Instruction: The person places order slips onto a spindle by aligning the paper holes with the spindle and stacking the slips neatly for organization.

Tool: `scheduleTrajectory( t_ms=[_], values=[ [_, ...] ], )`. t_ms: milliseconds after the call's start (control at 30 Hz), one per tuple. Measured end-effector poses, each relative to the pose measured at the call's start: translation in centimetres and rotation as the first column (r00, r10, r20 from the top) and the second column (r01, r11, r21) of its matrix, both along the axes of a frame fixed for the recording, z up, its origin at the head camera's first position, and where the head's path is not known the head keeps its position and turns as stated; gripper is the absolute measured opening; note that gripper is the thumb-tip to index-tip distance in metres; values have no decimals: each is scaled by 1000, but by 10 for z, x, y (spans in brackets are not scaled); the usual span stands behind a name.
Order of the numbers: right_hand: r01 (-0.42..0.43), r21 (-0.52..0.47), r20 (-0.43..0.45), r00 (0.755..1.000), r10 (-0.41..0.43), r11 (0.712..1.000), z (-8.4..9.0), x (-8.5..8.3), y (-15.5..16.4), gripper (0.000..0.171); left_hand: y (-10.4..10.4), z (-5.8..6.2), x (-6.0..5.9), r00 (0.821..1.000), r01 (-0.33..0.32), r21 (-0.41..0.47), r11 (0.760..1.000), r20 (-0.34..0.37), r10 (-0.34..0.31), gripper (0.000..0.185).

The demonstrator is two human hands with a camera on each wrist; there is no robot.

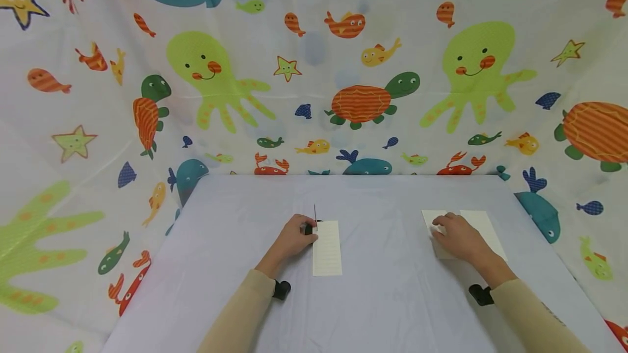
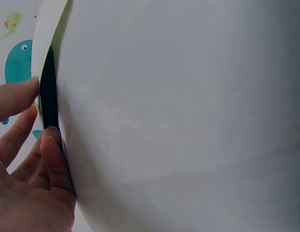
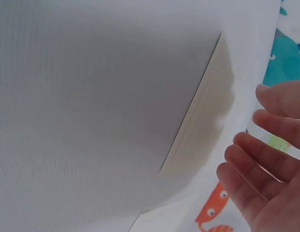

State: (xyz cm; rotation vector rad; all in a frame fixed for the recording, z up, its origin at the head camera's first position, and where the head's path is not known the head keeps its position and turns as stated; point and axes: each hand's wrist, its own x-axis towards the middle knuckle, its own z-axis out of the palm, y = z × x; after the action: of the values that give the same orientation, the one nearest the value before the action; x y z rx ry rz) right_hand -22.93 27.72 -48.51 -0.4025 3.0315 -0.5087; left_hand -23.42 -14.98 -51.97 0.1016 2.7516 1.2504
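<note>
A narrow strip of lined paper [image 1: 327, 248] lies on the pale table [image 1: 382, 298], a little left of centre. My left hand [image 1: 294, 237] is at the strip's upper left corner and pinches a thin black tool [image 1: 309, 229] between thumb and fingers. In the left wrist view the black tool [image 2: 48, 96] stands on edge against the paper's edge [image 2: 52, 19]. My right hand [image 1: 458, 237] rests with straight fingers on a wider sheet of lined paper [image 1: 483, 225] at the right. In the right wrist view the fingers [image 3: 266, 159] are relaxed beside the lined sheet [image 3: 203, 125].
A cloth printed with octopuses, turtles, fish and starfish [image 1: 363, 102] hangs close behind the table and down both sides. The table's far edge [image 1: 343, 176] meets that cloth. A small black camera [image 1: 282, 289] sits on each wrist.
</note>
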Motion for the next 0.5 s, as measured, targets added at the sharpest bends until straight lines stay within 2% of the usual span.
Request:
scheduleTrajectory(
  t_ms=[133,333,500],
  values=[
    [29,18,38,999,-29,999,1,-2,8,32,0,0,0,1000,-5,2,1000,11,5,25],
    [29,48,60,998,-31,998,0,-5,19,38,0,1,0,1000,6,-1,1000,4,-6,25],
    [31,76,137,990,-42,997,-3,-6,25,48,-1,2,0,1000,8,8,1000,5,-8,24]
  ],
)
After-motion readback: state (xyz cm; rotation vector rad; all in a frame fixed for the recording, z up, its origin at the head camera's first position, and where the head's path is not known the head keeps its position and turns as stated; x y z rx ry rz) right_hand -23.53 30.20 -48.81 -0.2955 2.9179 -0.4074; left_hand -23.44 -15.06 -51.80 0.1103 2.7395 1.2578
